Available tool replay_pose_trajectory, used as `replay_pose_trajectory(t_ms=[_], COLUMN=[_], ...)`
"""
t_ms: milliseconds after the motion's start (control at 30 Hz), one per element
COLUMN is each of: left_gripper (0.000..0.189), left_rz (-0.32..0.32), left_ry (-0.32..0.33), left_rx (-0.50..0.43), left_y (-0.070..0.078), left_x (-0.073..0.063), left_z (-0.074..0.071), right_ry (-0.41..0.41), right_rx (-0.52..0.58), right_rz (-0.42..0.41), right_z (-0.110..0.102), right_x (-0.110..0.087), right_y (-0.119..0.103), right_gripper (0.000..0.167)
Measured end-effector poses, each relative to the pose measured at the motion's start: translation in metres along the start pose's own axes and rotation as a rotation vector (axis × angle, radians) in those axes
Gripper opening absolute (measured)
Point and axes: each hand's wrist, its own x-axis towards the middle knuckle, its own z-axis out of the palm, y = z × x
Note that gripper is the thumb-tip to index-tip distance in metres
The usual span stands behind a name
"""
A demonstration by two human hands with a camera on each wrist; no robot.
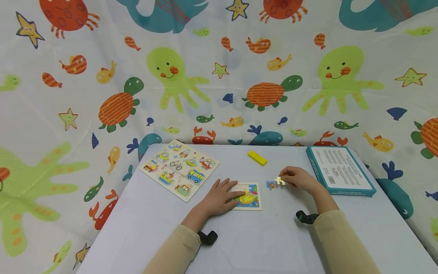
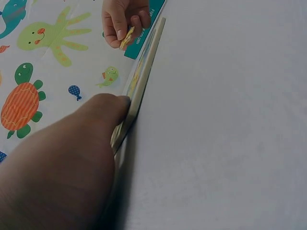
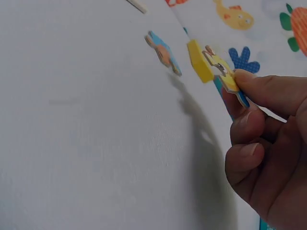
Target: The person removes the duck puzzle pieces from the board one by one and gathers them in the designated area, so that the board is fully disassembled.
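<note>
Right hand (image 1: 301,179): fingers pinch a yellow piece (image 1: 280,181), raised off the desk (image 1: 267,239).
Left hand (image 1: 219,197): fingers spread and fairly straight over the left side of the puzzle (image 1: 260,198), the thumb at its frame's edge.
Puzzle: flat on the desk, a pale frame around a yellow figure on blue, partly covered by the left hand.
Blue piece (image 1: 270,185): on the desk, between the puzzle and the right hand.
Yellow block (image 1: 257,158): farther back, beyond both pieces.
Board (image 1: 176,173): left of the puzzle, set at a slant, printed with vehicles.
Box (image 1: 342,169): right of the right hand, teal-edged.
Cloth (image 1: 226,125): behind the desk, patterned with sea creatures.
</note>
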Motion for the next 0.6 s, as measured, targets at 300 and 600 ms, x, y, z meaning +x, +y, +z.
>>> replay_pose_trajectory(t_ms=[300, 600], left_gripper=[0.045, 0.045], left_rz=[-0.005, -0.005], left_ry=[0.006, 0.005], left_rx=[-0.005, -0.005], left_y=[0.001, 0.0], left_x=[-0.001, 0.0], left_z=[0.0, 0.001], right_ry=[-0.018, -0.026], right_rx=[0.01, -0.029], right_rz=[0.028, 0.054], right_z=[-0.006, -0.004], right_x=[-0.003, 0.001], right_y=[0.012, 0.017], right_gripper=[0.023, 0.021])
